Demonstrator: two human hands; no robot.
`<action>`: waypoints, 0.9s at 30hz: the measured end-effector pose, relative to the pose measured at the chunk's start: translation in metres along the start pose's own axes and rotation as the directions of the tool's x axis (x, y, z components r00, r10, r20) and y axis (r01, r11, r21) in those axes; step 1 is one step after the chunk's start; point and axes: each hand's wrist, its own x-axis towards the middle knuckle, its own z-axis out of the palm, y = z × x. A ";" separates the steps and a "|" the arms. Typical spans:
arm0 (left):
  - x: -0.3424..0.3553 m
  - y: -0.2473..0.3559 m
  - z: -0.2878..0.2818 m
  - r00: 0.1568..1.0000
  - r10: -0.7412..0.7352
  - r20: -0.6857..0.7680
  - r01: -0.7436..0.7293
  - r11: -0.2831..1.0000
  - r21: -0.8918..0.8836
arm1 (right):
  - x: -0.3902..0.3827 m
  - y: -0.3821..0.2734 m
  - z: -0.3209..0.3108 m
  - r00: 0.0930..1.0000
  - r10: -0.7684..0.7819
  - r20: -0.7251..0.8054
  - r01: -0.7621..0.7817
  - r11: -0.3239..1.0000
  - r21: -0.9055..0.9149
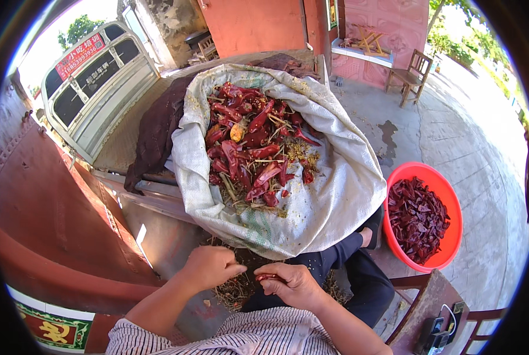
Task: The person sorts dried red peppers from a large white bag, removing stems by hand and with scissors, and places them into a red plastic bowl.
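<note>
In front of my body my right hand [291, 286] is closed round a dried red chili pepper [267, 277], with one end showing past the thumb. My left hand [213, 267] is a little to its left and apart from it, its fingers curled shut; what they hold, if anything, is hidden. Just beyond both hands lies a wide-open white woven sack [347, 171] with its rim rolled down. Inside it is a heap of dried red chilies [247, 142] with stems, loose yellow seeds and one orange pepper [236, 132].
To the right, a red plastic tub [455, 228] holds dark red chili pieces [418, 219]. Stems and scraps [235, 290] litter the ground below my hands. A truck bed [122, 136] with a dark cloth [158, 133] is behind the sack. A wooden bench [418, 319] carries a small black device.
</note>
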 end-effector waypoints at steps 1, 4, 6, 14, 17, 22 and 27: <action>-0.002 -0.001 -0.007 1.000 0.008 0.005 -0.009 0.994 0.111 | -0.001 0.004 -0.001 0.999 0.041 -0.027 -0.041 0.999 0.030; -0.002 0.010 -0.030 0.997 0.048 -0.066 -0.033 0.977 0.212 | -0.003 0.013 -0.005 0.980 0.163 -0.115 -0.149 0.981 0.128; 0.016 0.024 -0.049 0.972 0.049 -0.231 -0.050 0.999 0.002 | -0.003 0.018 -0.008 0.968 0.211 -0.138 -0.185 0.966 0.182; 0.145 0.030 -0.066 0.772 0.110 -0.626 -0.027 0.990 0.142 | -0.012 0.026 -0.013 0.935 0.209 -0.286 -0.169 0.973 0.159; 0.152 0.025 -0.066 0.761 0.102 -0.640 -0.052 0.994 0.097 | -0.013 0.026 -0.017 0.918 0.254 -0.305 -0.196 0.959 0.206; 0.116 0.044 -0.061 0.668 0.123 -0.734 -0.285 0.953 -0.100 | 0.002 0.013 -0.030 0.908 0.221 -0.356 -0.114 0.948 0.298; 0.083 0.074 -0.009 0.635 0.193 -0.748 -0.537 0.807 -0.248 | 0.025 -0.001 -0.038 0.907 0.072 -0.416 0.105 0.916 0.386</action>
